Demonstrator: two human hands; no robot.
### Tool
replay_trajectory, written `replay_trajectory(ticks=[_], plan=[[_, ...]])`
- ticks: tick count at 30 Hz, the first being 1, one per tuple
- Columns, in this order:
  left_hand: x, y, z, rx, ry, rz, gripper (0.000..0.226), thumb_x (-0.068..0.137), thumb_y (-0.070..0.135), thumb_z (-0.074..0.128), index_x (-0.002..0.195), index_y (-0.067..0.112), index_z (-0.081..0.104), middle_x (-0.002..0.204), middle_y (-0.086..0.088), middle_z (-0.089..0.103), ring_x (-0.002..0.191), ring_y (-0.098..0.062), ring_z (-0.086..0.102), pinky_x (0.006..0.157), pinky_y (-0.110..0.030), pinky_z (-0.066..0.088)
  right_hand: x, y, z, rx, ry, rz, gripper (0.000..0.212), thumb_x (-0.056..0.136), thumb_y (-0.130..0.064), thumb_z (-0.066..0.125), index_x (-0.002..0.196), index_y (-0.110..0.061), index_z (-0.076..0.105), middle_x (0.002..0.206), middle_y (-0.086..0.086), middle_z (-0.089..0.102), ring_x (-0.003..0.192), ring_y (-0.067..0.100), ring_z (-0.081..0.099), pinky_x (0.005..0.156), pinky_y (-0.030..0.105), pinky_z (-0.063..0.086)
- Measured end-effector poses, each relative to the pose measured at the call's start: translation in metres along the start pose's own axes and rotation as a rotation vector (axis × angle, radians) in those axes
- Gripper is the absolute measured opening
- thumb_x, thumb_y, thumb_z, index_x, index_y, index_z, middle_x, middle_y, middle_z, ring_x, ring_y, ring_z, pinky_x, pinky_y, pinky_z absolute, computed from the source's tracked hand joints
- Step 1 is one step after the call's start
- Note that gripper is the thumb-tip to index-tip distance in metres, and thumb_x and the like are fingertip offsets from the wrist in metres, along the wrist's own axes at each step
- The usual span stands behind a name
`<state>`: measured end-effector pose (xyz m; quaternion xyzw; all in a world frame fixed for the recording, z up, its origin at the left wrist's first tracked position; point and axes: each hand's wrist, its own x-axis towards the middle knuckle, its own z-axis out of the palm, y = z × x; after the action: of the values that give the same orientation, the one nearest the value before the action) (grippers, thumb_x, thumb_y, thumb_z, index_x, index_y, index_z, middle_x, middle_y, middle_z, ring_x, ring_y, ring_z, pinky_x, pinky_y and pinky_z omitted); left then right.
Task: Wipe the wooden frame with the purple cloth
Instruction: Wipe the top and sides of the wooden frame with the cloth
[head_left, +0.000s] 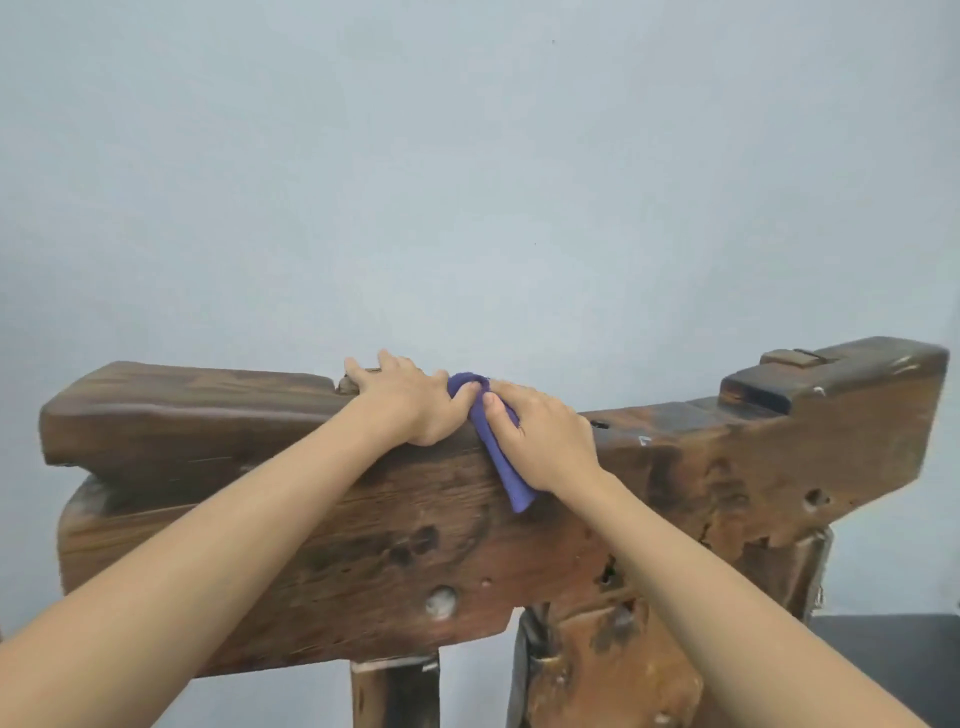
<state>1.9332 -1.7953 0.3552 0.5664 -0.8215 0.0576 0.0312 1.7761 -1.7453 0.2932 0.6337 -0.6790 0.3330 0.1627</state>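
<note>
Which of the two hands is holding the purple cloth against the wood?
The right hand presses the purple cloth onto the wooden frame. The left hand only rests on the frame's top edge, beside the cloth.

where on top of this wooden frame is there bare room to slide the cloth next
Bare top runs on the wooden frame to the right of the right hand, up to the raised block, and left of the left hand along the raised slab. The middle is crowded: both hands meet on the purple cloth.
</note>
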Motion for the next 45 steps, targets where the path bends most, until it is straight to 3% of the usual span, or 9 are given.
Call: replay_trajectory(ticks=[3,7,9,16,23,28,33,39,45], plan=[[0.009,0.019,0.002,0.052,-0.034,0.010,0.081,0.097,0.069,0.007,0.142,0.021,0.053,0.152,-0.019,0.045,0.147,-0.042,0.027,0.114,-0.072,0.010,0.007,0.031,-0.009,0.003,-0.193,0.046,0.055,0.096,-0.066,0.017,0.139,-0.053,0.048,0.125,-0.007,0.072,0.116,0.028,0.063,0.076,0.038,0.038],[0.023,0.053,0.007,0.054,-0.004,0.080,0.069,0.101,0.058,0.009,0.132,0.019,0.057,0.135,-0.008,0.063,0.132,-0.035,0.051,0.114,-0.066,0.014,0.022,0.065,-0.016,-0.047,-0.343,0.062,0.041,0.097,-0.060,0.015,0.077,-0.050,0.049,0.074,-0.009,0.060,0.092,0.032,0.062,0.060,0.034,0.032],[0.031,0.074,0.009,-0.026,-0.028,0.112,0.061,0.103,0.053,0.013,0.133,0.020,0.055,0.136,-0.008,0.062,0.126,-0.033,0.056,0.110,-0.056,0.027,0.029,0.083,-0.018,-0.094,-0.421,0.052,0.045,0.100,-0.057,0.019,0.069,-0.040,0.048,0.070,-0.012,0.051,0.090,0.031,0.059,0.058,0.034,0.031],[0.052,0.082,0.013,-0.080,-0.110,0.148,0.057,0.097,0.068,0.024,0.124,0.029,0.056,0.139,-0.003,0.061,0.123,-0.028,0.056,0.103,-0.048,0.039,0.049,0.179,-0.047,-0.238,-0.654,0.081,0.054,0.108,-0.047,0.016,0.148,-0.032,0.048,0.151,0.007,0.054,0.135,0.030,0.046,0.114,0.053,0.024],[0.048,0.081,0.012,-0.084,-0.105,0.171,0.058,0.098,0.069,0.025,0.128,0.030,0.056,0.134,0.003,0.063,0.120,-0.023,0.057,0.104,-0.046,0.042,0.029,0.300,-0.087,-0.282,-0.400,0.168,0.051,0.108,-0.045,0.018,0.120,-0.025,0.064,0.130,-0.001,0.066,0.120,0.020,0.053,0.111,0.048,0.031],[0.043,0.089,0.015,-0.041,-0.037,0.153,0.056,0.099,0.062,0.024,0.119,0.022,0.057,0.121,-0.004,0.066,0.109,-0.029,0.059,0.096,-0.046,0.043,-0.011,0.297,-0.063,-0.217,0.121,0.209,0.055,0.104,-0.040,0.025,0.118,-0.024,0.075,0.130,-0.005,0.072,0.130,0.017,0.058,0.121,0.044,0.030],[0.038,0.096,0.012,-0.037,0.052,0.168,0.043,0.099,0.053,0.026,0.100,0.020,0.054,0.110,-0.011,0.062,0.093,-0.032,0.055,0.087,-0.045,0.045,-0.050,0.243,-0.014,0.120,0.510,0.399,0.049,0.109,-0.037,0.026,0.148,-0.027,0.053,0.167,0.002,0.032,0.159,0.025,0.014,0.127,0.045,0.005],[0.037,0.097,0.016,-0.066,0.059,0.187,0.049,0.099,0.045,0.032,0.120,0.014,0.064,0.125,-0.017,0.063,0.111,-0.039,0.059,0.090,-0.045,0.043,-0.087,0.124,0.064,0.418,0.621,0.646,0.055,0.108,-0.041,0.018,0.162,-0.030,0.020,0.173,0.006,0.002,0.160,0.029,-0.004,0.125,0.057,0.001],[0.036,0.098,0.014,-0.075,0.068,0.195,0.047,0.096,0.043,0.037,0.123,0.016,0.064,0.131,-0.016,0.062,0.118,-0.039,0.058,0.099,-0.047,0.046,-0.121,0.027,0.118,0.338,0.509,0.439,0.062,0.102,-0.032,0.031,0.163,-0.030,0.018,0.166,0.020,0.011,0.155,0.041,0.005,0.121,0.066,0.009]])
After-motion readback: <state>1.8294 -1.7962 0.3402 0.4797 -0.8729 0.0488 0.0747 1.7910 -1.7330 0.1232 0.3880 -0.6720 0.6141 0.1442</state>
